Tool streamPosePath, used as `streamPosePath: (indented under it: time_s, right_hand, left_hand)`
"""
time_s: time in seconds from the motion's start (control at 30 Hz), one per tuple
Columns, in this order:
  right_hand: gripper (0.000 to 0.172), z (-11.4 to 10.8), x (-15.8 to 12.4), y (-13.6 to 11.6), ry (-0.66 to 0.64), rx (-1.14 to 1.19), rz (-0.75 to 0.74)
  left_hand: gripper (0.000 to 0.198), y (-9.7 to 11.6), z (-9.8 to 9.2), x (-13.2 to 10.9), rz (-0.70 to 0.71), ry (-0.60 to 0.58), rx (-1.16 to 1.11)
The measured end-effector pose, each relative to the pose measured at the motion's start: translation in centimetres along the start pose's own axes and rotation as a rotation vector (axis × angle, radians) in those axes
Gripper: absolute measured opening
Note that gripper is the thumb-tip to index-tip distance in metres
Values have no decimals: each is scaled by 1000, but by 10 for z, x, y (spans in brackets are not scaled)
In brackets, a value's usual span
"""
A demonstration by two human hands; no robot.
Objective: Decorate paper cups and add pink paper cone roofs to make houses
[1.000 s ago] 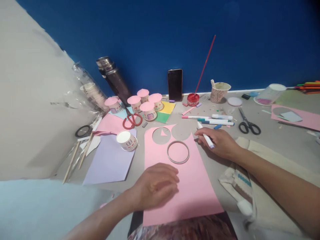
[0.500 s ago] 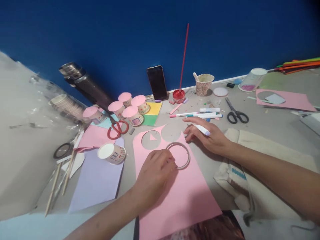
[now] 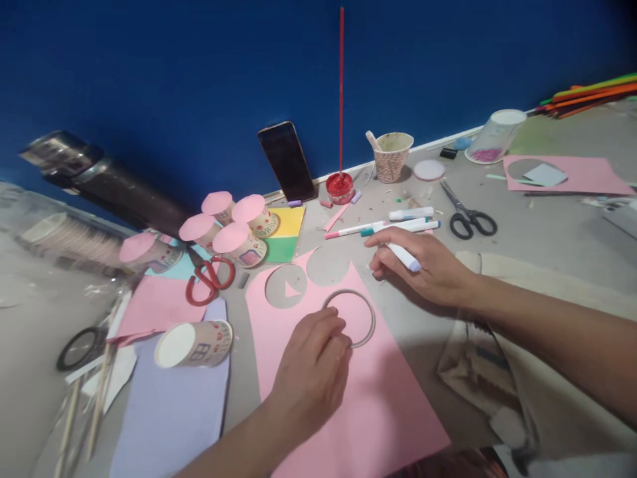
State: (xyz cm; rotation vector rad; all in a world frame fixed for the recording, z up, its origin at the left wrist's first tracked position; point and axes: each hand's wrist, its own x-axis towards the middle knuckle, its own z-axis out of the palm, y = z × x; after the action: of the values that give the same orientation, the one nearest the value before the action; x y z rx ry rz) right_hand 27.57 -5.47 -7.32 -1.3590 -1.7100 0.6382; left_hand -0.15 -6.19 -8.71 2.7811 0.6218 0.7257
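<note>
A sheet of pink paper (image 3: 388, 405) lies in front of me, with two round holes at its far end and a small pink scrap inside the left hole. On the sheet rests a thin grey ring (image 3: 372, 325). My left hand (image 3: 316, 362) is closed at the ring's left edge, its fingertips pinching it against the paper. Just off the sheet's right edge, my right hand (image 3: 415, 265) holds a white marker (image 3: 404, 257) with a lavender end between its curled fingers. Several other markers (image 3: 401, 226) lie right behind that hand.
Pink-topped paper cups (image 3: 233, 238) and red-handled scissors (image 3: 209, 282) stand left. A cup (image 3: 176, 345) lies on lavender paper (image 3: 169, 411). Behind are a phone (image 3: 286, 159), red pot (image 3: 340, 189) and thermos (image 3: 114, 176). Black scissors (image 3: 468, 219) and a cloth bag (image 3: 478, 372) are right.
The view has swung, so the left-side items appear further left and larger. The ring sits slightly further right on the paper, with my left hand still at it. My right hand keeps the marker.
</note>
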Motion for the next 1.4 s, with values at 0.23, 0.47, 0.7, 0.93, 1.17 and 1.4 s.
streamPosePath:
  time_s: [0.23,0.47,0.7,0.93,1.17,1.4]
  right_hand:
    - [20,0,-29,-33,-191,-294,-410]
    - [27,42,-83,-75,-241,-564,-540]
    - [15,22,-46,-27,-191,-200,-257]
    - [16,14,-28,-11,45,-104,-322]
    - [19,7,-3,2,94,-171,-325]
    - [22,1,0,-21,116,-131,-336]
  left_hand:
    - [21,-2,1,-2,-68,20,9]
    - [22,-5,-2,1,-59,-12,-15]
    - [36,24,-22,-3,-32,-124,23]
    - [62,63,-8,-37,215,-514,101]
    - [55,58,-4,-54,286,-458,125]
    - [37,55,-3,-69,341,-310,9]
